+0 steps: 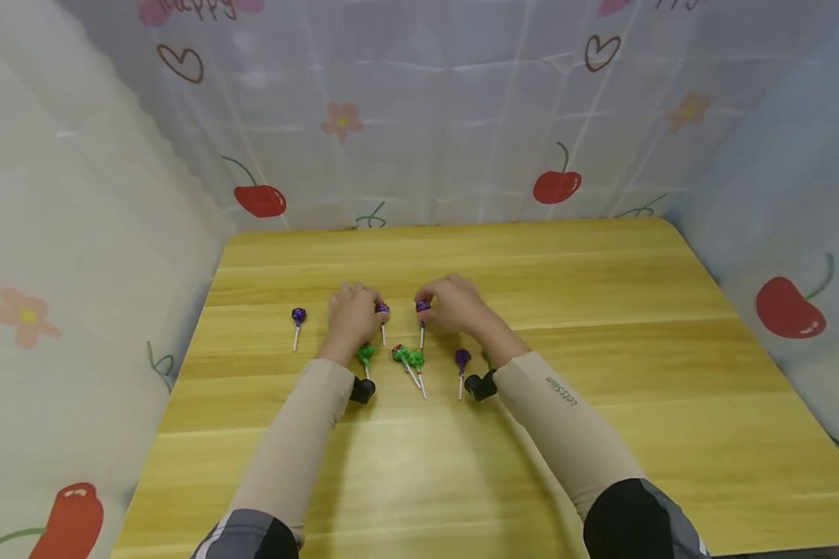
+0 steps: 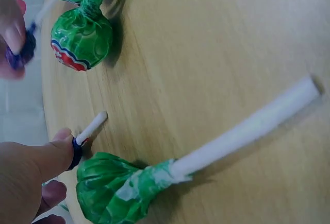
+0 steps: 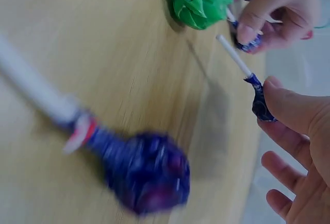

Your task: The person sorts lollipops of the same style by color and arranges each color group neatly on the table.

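Purple-wrapped candy is occupying both grips: my left hand [image 1: 352, 317] is pinching the left-held lollipop [image 1: 382, 309] by its head, and my right hand [image 1: 454, 303] is pinching the right-held lollipop [image 1: 422, 307] between thumb and forefinger, white stick pointing back toward me. Both held units are standing apart, side by side, beyond three green lollipops [image 1: 416, 359] on the wooden table [image 1: 601, 373]. One loose purple lollipop [image 1: 298, 315] is lying left of my left hand; a second purple lollipop [image 1: 463, 358] is lying beside my right wrist camera [image 1: 481, 386].
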Available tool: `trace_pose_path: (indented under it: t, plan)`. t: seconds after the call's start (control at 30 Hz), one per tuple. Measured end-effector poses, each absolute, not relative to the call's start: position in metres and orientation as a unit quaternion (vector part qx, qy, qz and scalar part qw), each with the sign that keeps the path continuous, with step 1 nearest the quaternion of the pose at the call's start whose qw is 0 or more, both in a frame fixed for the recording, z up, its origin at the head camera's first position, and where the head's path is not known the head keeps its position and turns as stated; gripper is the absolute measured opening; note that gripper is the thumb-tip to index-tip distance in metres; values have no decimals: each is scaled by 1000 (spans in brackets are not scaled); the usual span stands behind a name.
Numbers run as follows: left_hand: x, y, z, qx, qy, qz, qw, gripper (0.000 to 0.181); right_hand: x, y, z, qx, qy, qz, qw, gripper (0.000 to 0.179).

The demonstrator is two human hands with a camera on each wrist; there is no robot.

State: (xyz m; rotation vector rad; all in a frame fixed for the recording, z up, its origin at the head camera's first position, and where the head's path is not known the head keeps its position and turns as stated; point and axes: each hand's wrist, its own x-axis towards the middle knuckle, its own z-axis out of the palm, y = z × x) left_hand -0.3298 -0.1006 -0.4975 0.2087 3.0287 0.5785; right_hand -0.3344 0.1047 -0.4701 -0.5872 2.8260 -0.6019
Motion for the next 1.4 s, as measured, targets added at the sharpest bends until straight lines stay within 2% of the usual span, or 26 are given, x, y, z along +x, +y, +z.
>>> trace_pose_path:
  t: [0.3,0.5,0.97,1.17,1.4]
  plan:
    - [-324,-92,-500,67,980,183,33,23,-343,86,-486,-204,957,-170,116,29]
    - [-326,-90,-498,80,979,186,7,20,-345,82,-488,-213,955,-173,109,28]
    - [-325,-93,-499,88,984,155,4,36,-344,79,-482,-216,955,-165,119,40]
    - [-324,-97,-495,91,985,146,-4,42,-345,94,-469,-199,952,-210,103,40]
    - [-316,-92,-481,113,979,172,-11,46,-335,141,-457,-195,937,-284,58,40]
